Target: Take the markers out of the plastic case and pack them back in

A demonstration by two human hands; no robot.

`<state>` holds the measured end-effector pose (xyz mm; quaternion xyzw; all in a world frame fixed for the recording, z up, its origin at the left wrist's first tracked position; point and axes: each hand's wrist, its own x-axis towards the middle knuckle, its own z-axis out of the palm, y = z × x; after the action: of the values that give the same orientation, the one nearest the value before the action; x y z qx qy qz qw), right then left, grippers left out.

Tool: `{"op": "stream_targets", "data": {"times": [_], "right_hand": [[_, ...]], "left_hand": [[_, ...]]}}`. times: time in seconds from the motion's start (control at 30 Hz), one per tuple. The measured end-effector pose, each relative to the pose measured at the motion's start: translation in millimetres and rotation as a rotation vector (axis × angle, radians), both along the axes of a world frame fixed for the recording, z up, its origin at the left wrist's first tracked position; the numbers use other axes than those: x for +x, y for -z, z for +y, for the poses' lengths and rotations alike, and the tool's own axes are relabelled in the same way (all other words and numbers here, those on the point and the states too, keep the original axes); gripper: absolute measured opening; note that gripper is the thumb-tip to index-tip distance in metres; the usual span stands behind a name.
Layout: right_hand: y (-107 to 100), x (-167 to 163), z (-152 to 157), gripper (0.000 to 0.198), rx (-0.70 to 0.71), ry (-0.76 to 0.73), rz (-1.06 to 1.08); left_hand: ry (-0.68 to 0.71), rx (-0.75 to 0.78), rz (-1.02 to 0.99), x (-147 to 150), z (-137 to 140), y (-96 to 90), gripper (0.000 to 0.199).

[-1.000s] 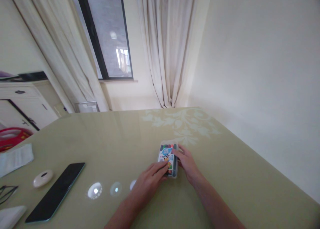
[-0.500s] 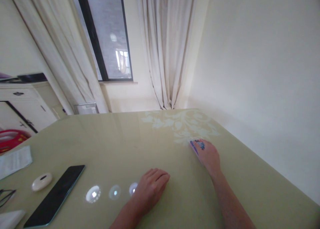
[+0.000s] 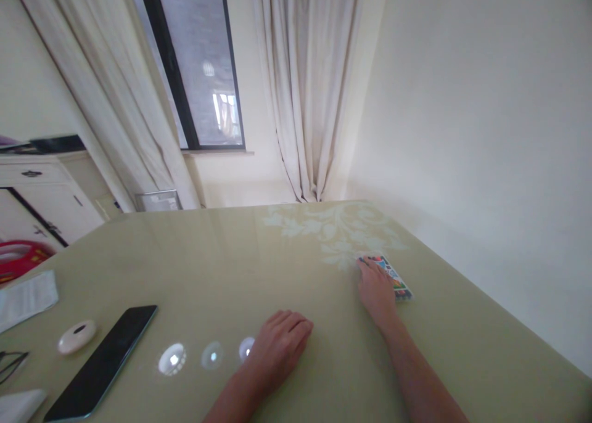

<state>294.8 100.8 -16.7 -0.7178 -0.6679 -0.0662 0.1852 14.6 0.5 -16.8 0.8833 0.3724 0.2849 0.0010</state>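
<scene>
My right hand [image 3: 377, 290] lies over the left side of a flat box with a colourful printed face [image 3: 398, 283], its fingers bent onto the far left edge. The box lies on the table, and part of its face is hidden beneath the hand. Closer to me, my left hand [image 3: 281, 346] rests on the tabletop, fingers together and loosely curled. Nothing shows in it. Both hands are on the pale green glossy table [image 3: 203, 269].
On the left are a black-screened phone [image 3: 104, 361], a white oval object [image 3: 77, 337], a folded pale sheet [image 3: 28, 298] and a black cable [image 3: 12, 367]. A white flower pattern [image 3: 342, 225] marks the far tabletop. A wall [image 3: 485, 164] runs along the right side.
My right hand has shifted slightly left across the box, so more of the colourful face now shows to its right. My left hand has stayed in place.
</scene>
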Motion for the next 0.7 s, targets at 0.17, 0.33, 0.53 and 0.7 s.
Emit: {"op": "stream_targets", "data": {"times": [0.17,0.33,0.53,0.7], "right_hand": [[-11,-51,-15,0.023,0.062,-0.292,0.251],[-8,-102,-43,0.012,-0.05,-0.593,0.366],[-1,-110,-48,0.028,-0.173,-0.661,0.321],[-6,-107,-46,0.039,-0.167,-0.647,0.162]], "left_hand": [[-0.075,-0.03,0.023,2,-1,-0.7,0.021],[-0.155,-0.108,0.02,-1,1,2.5,0.024],[-0.272,-0.225,-0.064,-8,10,7.8,0.03],[-0.358,-0.305,-0.118,-12,12,5.1,0.034]]}}
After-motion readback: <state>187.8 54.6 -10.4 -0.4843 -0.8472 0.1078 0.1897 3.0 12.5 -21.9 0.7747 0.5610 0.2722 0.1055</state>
